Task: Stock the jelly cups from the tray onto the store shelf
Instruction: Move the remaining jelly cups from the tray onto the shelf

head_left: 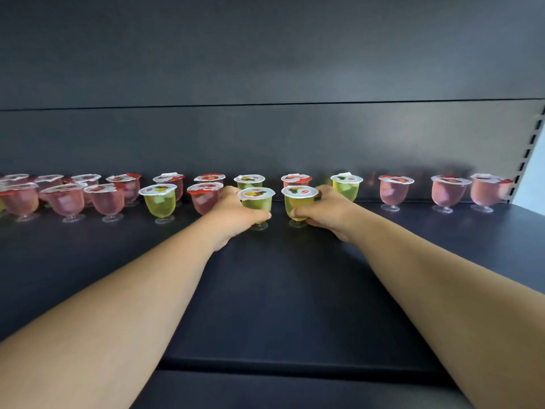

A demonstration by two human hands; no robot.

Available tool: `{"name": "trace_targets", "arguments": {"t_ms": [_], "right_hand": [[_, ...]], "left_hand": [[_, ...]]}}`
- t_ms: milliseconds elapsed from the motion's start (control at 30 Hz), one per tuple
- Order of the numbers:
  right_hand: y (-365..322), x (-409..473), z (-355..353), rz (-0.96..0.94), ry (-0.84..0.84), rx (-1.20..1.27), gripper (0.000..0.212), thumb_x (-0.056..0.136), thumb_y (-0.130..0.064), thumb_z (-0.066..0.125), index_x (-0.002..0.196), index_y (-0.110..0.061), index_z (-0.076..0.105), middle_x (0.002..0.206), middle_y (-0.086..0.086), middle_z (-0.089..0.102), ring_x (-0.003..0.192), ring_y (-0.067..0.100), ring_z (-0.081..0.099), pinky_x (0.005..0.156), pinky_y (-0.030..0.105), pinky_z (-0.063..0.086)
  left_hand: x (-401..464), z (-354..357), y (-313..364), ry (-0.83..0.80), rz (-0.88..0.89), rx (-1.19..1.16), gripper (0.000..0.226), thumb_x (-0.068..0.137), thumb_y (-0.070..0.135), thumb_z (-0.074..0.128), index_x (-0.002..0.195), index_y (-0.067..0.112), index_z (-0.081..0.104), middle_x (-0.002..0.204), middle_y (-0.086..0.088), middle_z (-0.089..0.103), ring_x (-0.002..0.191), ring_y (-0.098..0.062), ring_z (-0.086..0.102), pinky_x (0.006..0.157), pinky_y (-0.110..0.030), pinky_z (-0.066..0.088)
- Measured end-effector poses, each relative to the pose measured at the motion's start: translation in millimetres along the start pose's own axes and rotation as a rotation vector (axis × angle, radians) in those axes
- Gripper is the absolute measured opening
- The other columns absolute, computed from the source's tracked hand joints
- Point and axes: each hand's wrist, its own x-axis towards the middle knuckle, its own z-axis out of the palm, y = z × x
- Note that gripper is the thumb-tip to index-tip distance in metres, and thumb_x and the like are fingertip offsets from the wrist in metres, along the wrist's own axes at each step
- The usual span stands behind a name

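Shelf stock, head view, as we see it:

1. Shelf (265,290): dark matte deck w/ dark back panel (265,54); slotted upright (528,149) at far right.
2. Left hand (236,212): fingers and thumb curled round a green jelly cup (256,200), thumb across its lower bowl. Cup upright, foot on or just at the deck; we can't tell if it bears weight. Foil lid on.
3. Right hand (323,209): curled round a yellow jelly cup (298,203), thumb at the base of the bowl, fingers behind. Cup upright, lid on, foot at the deck.
4. The 2 held cups sit side by side at shelf centre, near but apart, in the front row.
5. Back row behind them: green cup (249,181), red-lidded cup (296,180), yellow cup (346,185) just beside the right hand.
6. Left of centre: pink cup (205,197) touching or nearly touching the left hand; yellow cup (158,202) next; then pink cups (67,199) bunched in approx. 2 rows to the left edge.
7. Right side: 3 pink cups (445,191), single row, well spaced, up to the upright.
8. Tray: not in shot.
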Motion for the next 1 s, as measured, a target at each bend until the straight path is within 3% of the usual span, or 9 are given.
{"name": "trace_targets", "arguments": {"t_ms": [67,133,267,367,433,533,667,867,1000], "right_hand": [[-1,0,1,0.014,0.006,0.006,0.026,0.076,-0.006,0.068,0.075,-0.020,0.045,0.081,0.001,0.055,0.114,0.028,0.055,0.099,0.045,0.046],[0,2,2,0.025,0.007,-0.003,0.030,0.068,-0.012,0.072,0.087,-0.017,0.049,0.090,0.004,0.059,0.111,0.027,0.058,0.097,0.045,0.048],[7,11,4,0.004,0.033,-0.039,0.080,0.034,-0.031,0.064,0.110,-0.010,0.055,0.104,0.010,0.069,0.097,0.019,0.067,0.090,0.043,0.053],[8,5,4,-0.009,0.067,-0.092,0.061,0.052,-0.026,0.068,0.109,-0.005,0.060,0.107,0.015,0.068,0.104,0.027,0.064,0.094,0.047,0.050],[10,-4,0,0.018,0.109,-0.136,0.049,0.063,-0.022,0.076,0.107,-0.006,0.062,0.108,0.013,0.068,0.103,0.027,0.063,0.095,0.044,0.049],[11,-29,-6,0.041,0.164,-0.246,0.071,0.061,-0.035,0.081,0.120,-0.009,0.052,0.115,0.004,0.062,0.109,0.024,0.058,0.096,0.034,0.046],[1,-99,-9,-0.077,0.221,-0.531,0.051,0.083,-0.029,0.065,0.127,-0.007,0.049,0.122,0.008,0.057,0.118,0.025,0.051,0.089,0.025,0.037],[10,-246,0,-0.379,0.219,-0.712,0.035,0.088,-0.026,0.058,0.121,-0.014,0.057,0.124,0.005,0.057,0.115,0.022,0.050,0.092,0.027,0.038],[30,-341,16,-0.379,0.087,-0.847,0.036,0.090,-0.030,0.052,0.123,-0.016,0.054,0.126,0.004,0.055,0.117,0.024,0.048,0.095,0.032,0.042]], "left_hand": [[1,1,0,0.023,0.020,0.020,0.063,0.062,0.024,0.079,0.116,0.011,0.049,0.112,-0.005,0.059,0.103,-0.018,0.058,0.089,-0.033,0.050],[3,1,-1,0.035,0.044,0.046,0.070,0.051,0.035,0.078,0.114,0.014,0.053,0.110,-0.003,0.062,0.101,-0.018,0.060,0.091,-0.036,0.050],[9,2,-7,0.015,0.066,0.078,0.070,0.050,0.042,0.077,0.113,0.017,0.058,0.108,0.001,0.065,0.102,-0.017,0.060,0.095,-0.036,0.048],[2,4,-4,0.030,0.081,0.137,0.049,0.069,0.030,0.077,0.112,0.014,0.061,0.109,-0.001,0.066,0.103,-0.019,0.060,0.095,-0.034,0.046],[-11,3,1,0.047,0.080,0.180,0.046,0.074,0.027,0.075,0.115,0.011,0.060,0.110,-0.003,0.065,0.106,-0.022,0.059,0.094,-0.033,0.046],[-43,-1,7,0.038,0.054,0.245,0.056,0.082,0.024,0.068,0.128,0.000,0.045,0.114,-0.008,0.057,0.116,-0.027,0.052,0.089,-0.030,0.041],[-113,-18,6,0.025,0.133,0.365,0.056,0.086,0.029,0.060,0.134,0.009,0.040,0.134,-0.007,0.050,0.121,-0.023,0.049,0.097,-0.029,0.039],[-263,-48,-13,0.188,0.332,0.448,0.033,0.091,0.022,0.053,0.123,0.012,0.054,0.127,-0.004,0.055,0.118,-0.017,0.051,0.094,-0.022,0.035],[-362,-52,-37,0.197,0.314,0.580,0.030,0.091,0.022,0.050,0.118,0.012,0.057,0.123,-0.005,0.057,0.114,-0.022,0.051,0.090,-0.026,0.037]]}}
